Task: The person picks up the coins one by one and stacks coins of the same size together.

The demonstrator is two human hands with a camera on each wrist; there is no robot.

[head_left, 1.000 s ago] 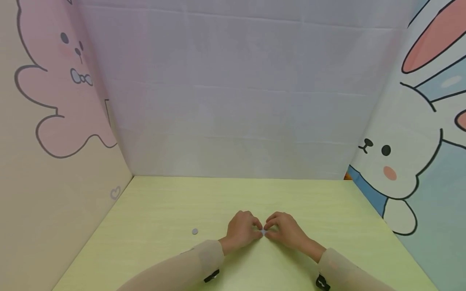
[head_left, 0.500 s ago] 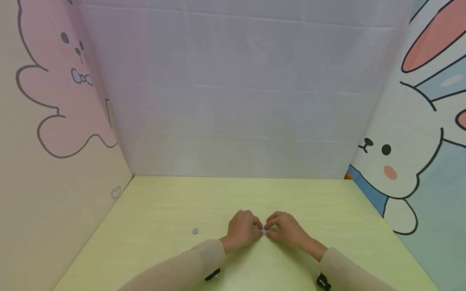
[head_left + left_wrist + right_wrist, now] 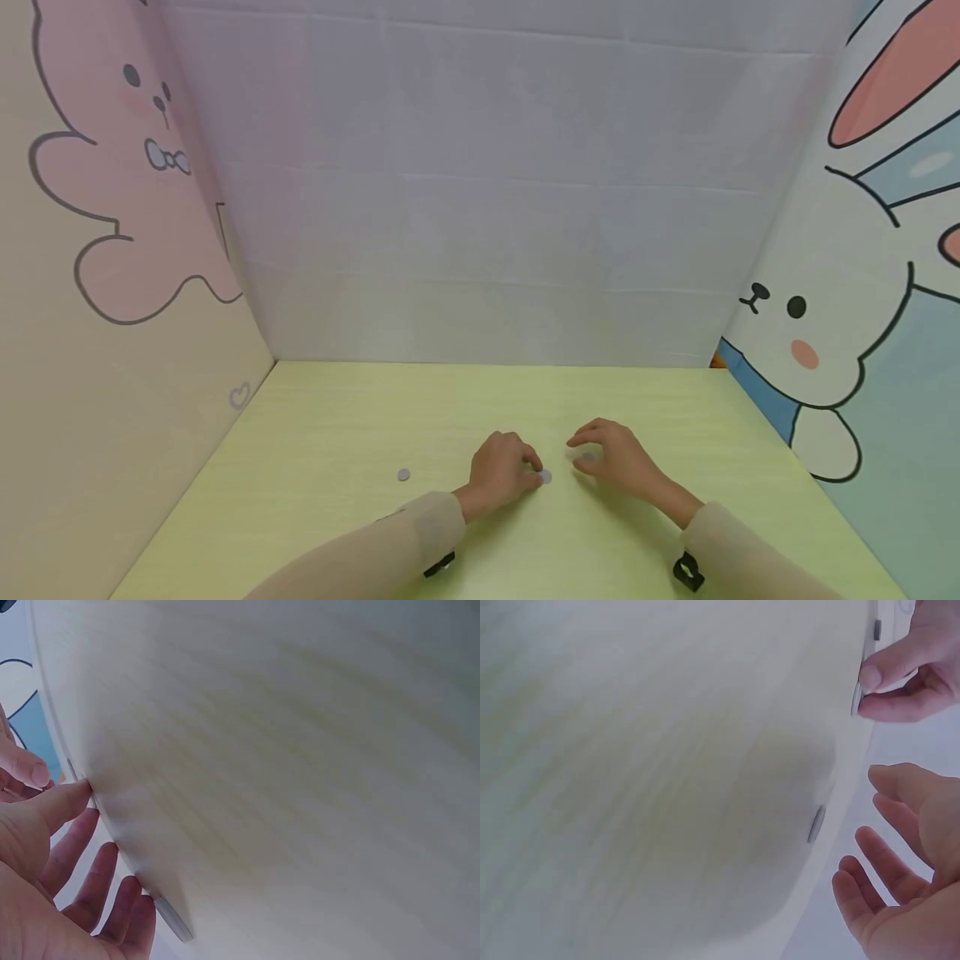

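My left hand (image 3: 502, 473) is at the middle of the table, its thumb and forefinger pinching the edge of a small grey disc (image 3: 546, 477). In the right wrist view that disc (image 3: 857, 697) lies low at the tabletop, partly covered by the fingertips. To the right, my right hand (image 3: 626, 462) has its thumb and fingers spread apart. A second grey disc (image 3: 588, 457) shows between them in the head view. From the right wrist, this disc (image 3: 817, 823) is seen lying on the table, apart from the right fingers. A third disc (image 3: 403, 475) lies left of my left hand.
The pale yellow-green table (image 3: 360, 408) runs back to a plain whitish cloth wall (image 3: 480, 208). Side walls carry a pink cartoon animal (image 3: 120, 250) on the left and a white rabbit (image 3: 832, 350) on the right. Black straps (image 3: 687, 572) show at both sleeves.
The right hand has drawn away from the left to the right and slightly back, its fingers parting. A disc now shows by it. The left hand has stayed in place at its disc.
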